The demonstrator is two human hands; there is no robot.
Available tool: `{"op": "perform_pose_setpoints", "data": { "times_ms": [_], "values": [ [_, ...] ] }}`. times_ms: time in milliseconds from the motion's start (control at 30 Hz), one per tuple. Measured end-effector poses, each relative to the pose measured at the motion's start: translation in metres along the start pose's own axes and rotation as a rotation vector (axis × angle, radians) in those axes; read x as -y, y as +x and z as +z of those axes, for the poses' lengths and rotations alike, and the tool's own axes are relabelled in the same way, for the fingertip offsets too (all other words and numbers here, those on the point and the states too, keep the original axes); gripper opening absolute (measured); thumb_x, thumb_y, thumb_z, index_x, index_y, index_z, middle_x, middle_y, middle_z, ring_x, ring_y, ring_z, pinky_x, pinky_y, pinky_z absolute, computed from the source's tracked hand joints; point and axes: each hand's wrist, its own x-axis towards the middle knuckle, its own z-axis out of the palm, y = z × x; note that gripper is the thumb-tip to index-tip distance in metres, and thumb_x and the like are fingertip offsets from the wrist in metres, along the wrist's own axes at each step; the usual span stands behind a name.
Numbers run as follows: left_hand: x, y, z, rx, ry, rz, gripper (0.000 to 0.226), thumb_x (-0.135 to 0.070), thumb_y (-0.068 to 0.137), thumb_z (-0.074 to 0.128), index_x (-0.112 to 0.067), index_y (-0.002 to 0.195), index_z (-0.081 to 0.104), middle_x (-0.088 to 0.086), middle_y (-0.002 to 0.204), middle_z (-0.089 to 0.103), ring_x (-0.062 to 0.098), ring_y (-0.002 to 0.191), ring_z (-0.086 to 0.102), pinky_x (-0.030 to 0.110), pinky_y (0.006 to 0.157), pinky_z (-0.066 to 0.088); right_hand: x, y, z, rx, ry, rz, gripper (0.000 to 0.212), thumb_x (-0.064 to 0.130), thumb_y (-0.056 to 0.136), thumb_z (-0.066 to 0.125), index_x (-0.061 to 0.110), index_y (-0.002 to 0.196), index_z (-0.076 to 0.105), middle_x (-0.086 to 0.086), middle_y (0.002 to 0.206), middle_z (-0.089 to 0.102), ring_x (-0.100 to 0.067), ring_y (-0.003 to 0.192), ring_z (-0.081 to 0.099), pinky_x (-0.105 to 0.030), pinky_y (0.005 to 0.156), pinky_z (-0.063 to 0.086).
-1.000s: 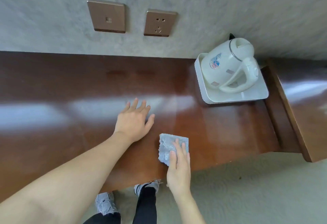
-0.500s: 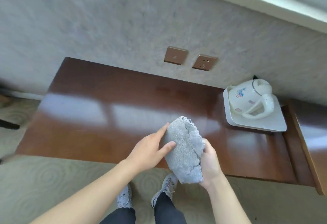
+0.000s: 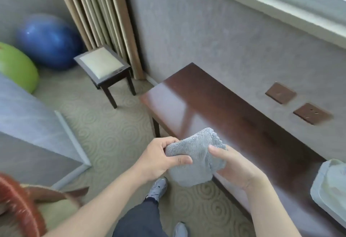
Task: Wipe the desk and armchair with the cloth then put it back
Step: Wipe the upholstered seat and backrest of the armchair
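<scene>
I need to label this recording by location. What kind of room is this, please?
Probably a hotel or guest room. A polished wooden desk stands against a wall under a window, with long curtains, patterned carpet, and a small cushioned stool. Both hands hold a grey cloth.

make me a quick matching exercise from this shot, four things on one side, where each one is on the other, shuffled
Things:
1. cloth
2. blue ball
3. stool
4. white tray

Places:
A. in front of the curtain, on the carpet
B. at the desk's right end, cut off by the frame edge
C. held in both hands
D. far left, behind the green ball

Pairs: 1-C, 2-D, 3-A, 4-B
</scene>
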Motion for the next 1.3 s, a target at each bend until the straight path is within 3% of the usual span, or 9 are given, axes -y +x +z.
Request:
{"op": "perform_pose_setpoints", "data": {
  "times_ms": [200, 367, 500, 633, 767, 900, 1067, 1200, 1300],
  "values": [
    [0.027, -0.127, -0.008, -0.250, -0.387, -0.048, 0.064, -0.047, 0.059, 0.095, -0.006, 0.103, 0.074, 0.015, 0.103, 0.072, 0.025, 0.096, 0.067, 0.036, 0.086, 0.053, -0.045, 0.003, 0.072, 0.206, -0.029, 0.113, 0.048, 0.039, 0.093, 0.065, 0.001, 0.123, 0.066, -0.024, 0.127, 0.064, -0.042, 0.119, 0.061, -0.053, 0.105, 0.046],
    [0.048, -0.224, -0.030, -0.664, -0.402, 0.086, 0.012, -0.023, 0.075, 0.081, -0.027, 0.086, 0.077, 0.001, 0.091, 0.072, 0.015, 0.091, 0.065, 0.027, 0.083, 0.051, -0.085, -0.008, 0.152, 0.463, -0.068, 0.139, 0.051, 0.031, 0.096, 0.060, -0.003, 0.134, 0.055, -0.033, 0.139, 0.051, -0.046, 0.128, 0.049, -0.065, 0.110, 0.031],
    [0.073, -0.306, -0.052, -0.797, -0.419, 0.117, 0.018, -0.020, 0.076, 0.083, -0.020, 0.094, 0.078, 0.007, 0.103, 0.077, 0.018, 0.098, 0.070, 0.033, 0.093, 0.053, -0.128, -0.019, 0.226, 0.654, -0.061, 0.254, 0.077, 0.047, 0.087, 0.070, -0.006, 0.138, 0.048, -0.033, 0.142, 0.047, -0.047, 0.126, 0.047, -0.053, 0.105, 0.039],
    [0.111, -0.387, -0.075, -0.839, -0.500, 0.045, 0.026, -0.028, 0.073, 0.079, -0.015, 0.096, 0.080, 0.011, 0.107, 0.077, 0.020, 0.099, 0.072, 0.030, 0.091, 0.055, -0.186, -0.027, 0.309, 0.801, -0.022, 0.363, 0.080, 0.048, 0.085, 0.071, 0.005, 0.146, 0.043, -0.024, 0.146, 0.048, -0.039, 0.132, 0.049, -0.049, 0.104, 0.044],
    [0.167, -0.464, -0.109, -0.874, -0.430, -0.036, 0.028, -0.026, 0.081, 0.079, -0.007, 0.101, 0.074, 0.012, 0.102, 0.078, 0.023, 0.097, 0.073, 0.027, 0.081, 0.058, -0.262, -0.037, 0.390, 0.691, -0.012, 0.502, 0.061, 0.038, 0.096, 0.062, 0.004, 0.145, 0.046, -0.024, 0.147, 0.048, -0.039, 0.135, 0.046, -0.049, 0.107, 0.042],
    [0.235, -0.533, -0.150, -0.977, -0.357, -0.182, 0.017, -0.022, 0.090, 0.075, -0.010, 0.102, 0.072, 0.008, 0.099, 0.079, 0.022, 0.096, 0.074, 0.041, 0.082, 0.056, -0.326, -0.050, 0.467, 0.559, 0.006, 0.567, 0.046, 0.033, 0.103, 0.054, 0.007, 0.141, 0.053, -0.021, 0.146, 0.050, -0.036, 0.136, 0.047, -0.047, 0.108, 0.042],
    [0.311, -0.587, -0.194, -0.934, -0.274, -0.327, 0.025, -0.038, 0.086, 0.076, -0.027, 0.106, 0.067, -0.004, 0.104, 0.075, 0.003, 0.097, 0.070, 0.019, 0.083, 0.052, -0.381, -0.034, 0.519, 0.330, -0.090, 0.543, 0.059, 0.049, 0.093, 0.063, 0.004, 0.130, 0.063, -0.026, 0.139, 0.054, -0.038, 0.132, 0.051, -0.054, 0.117, 0.029],
    [0.376, -0.591, -0.225, -0.883, -0.096, -0.488, 0.025, -0.048, 0.090, 0.069, -0.033, 0.110, 0.064, -0.017, 0.117, 0.066, 0.004, 0.115, 0.060, 0.031, 0.103, 0.046, -0.409, 0.017, 0.526, 0.109, -0.023, 0.492, 0.049, 0.047, 0.095, 0.059, 0.011, 0.126, 0.068, -0.014, 0.131, 0.065, -0.024, 0.123, 0.061, -0.039, 0.100, 0.048],
    [0.423, -0.576, -0.250, -0.884, 0.022, -0.540, 0.037, -0.057, 0.091, 0.062, -0.035, 0.120, 0.060, -0.021, 0.127, 0.058, 0.008, 0.124, 0.055, 0.028, 0.100, 0.043, -0.437, 0.068, 0.524, -0.124, 0.005, 0.437, 0.042, 0.048, 0.093, 0.059, 0.016, 0.117, 0.069, -0.003, 0.114, 0.074, -0.012, 0.105, 0.070, -0.028, 0.084, 0.052]
  ]
}}
